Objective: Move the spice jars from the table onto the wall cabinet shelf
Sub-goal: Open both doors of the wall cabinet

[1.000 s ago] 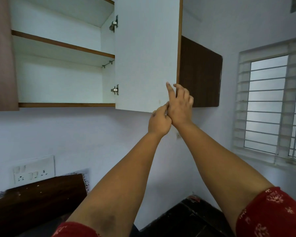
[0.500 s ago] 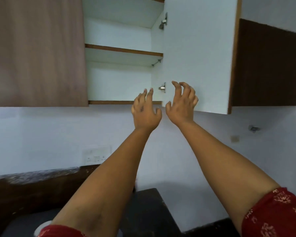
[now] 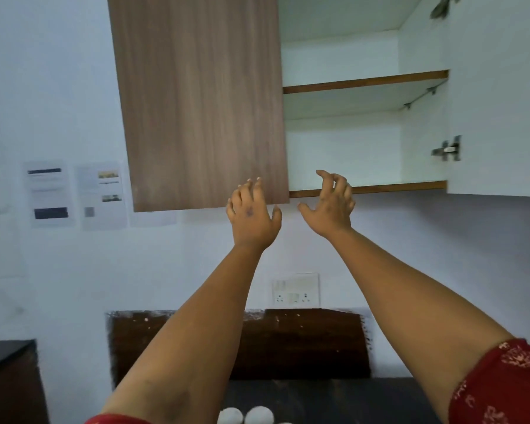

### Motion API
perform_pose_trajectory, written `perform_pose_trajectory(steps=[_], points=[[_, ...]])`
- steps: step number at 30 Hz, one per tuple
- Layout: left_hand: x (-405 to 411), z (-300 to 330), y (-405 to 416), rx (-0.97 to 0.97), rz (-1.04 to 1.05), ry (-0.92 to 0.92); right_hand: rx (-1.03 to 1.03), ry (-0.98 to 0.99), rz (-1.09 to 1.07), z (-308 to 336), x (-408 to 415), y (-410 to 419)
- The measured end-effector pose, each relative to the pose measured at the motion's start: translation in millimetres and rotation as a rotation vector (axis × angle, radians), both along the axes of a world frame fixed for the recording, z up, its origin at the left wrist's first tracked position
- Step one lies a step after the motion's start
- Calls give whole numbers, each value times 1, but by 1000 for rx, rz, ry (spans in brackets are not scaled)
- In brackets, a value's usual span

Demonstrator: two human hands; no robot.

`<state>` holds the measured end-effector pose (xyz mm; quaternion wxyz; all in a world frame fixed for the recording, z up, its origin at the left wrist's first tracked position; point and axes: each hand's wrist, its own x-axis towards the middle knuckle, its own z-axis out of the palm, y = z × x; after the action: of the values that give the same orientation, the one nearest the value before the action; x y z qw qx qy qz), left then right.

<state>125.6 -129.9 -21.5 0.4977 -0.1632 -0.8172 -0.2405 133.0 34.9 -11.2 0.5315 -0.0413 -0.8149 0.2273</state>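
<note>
The wall cabinet stands with its right door [image 3: 499, 96] swung open and its left wooden door [image 3: 196, 99] closed. Inside, the lower shelf [image 3: 367, 189] and the upper shelf [image 3: 364, 82] both hold nothing. My left hand [image 3: 251, 215] is raised in front of the closed door's bottom corner, fingers spread, holding nothing. My right hand [image 3: 331, 206] hovers just below the lower shelf's front edge, fingers curled apart, also holding nothing. Two white round lids [image 3: 245, 416], probably spice jar tops, peek in at the bottom edge on the dark counter [image 3: 334, 399].
A white socket plate [image 3: 295, 289] sits on the wall above a dark wooden backsplash [image 3: 303, 344]. Printed papers [image 3: 74, 194] are stuck to the wall at left. A dark cabinet corner [image 3: 6, 377] shows at the bottom left.
Both hands have left the open door's edge and moved apart, now spread below the cabinet. The view has swung left, bringing the closed left door to the middle.
</note>
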Motion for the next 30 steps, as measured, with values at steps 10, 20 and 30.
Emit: perform_pose_trajectory(steps=[10,20,30], points=[[-104,8,-51,-141,5,34,-380,-142,266,36,-98,-41],[-127,3,-40,-102,-148,106,-533,-154,354,41,-126,-43],[-72,-30,-19,90,-175,23,-464,-96,386,25,-66,-66]])
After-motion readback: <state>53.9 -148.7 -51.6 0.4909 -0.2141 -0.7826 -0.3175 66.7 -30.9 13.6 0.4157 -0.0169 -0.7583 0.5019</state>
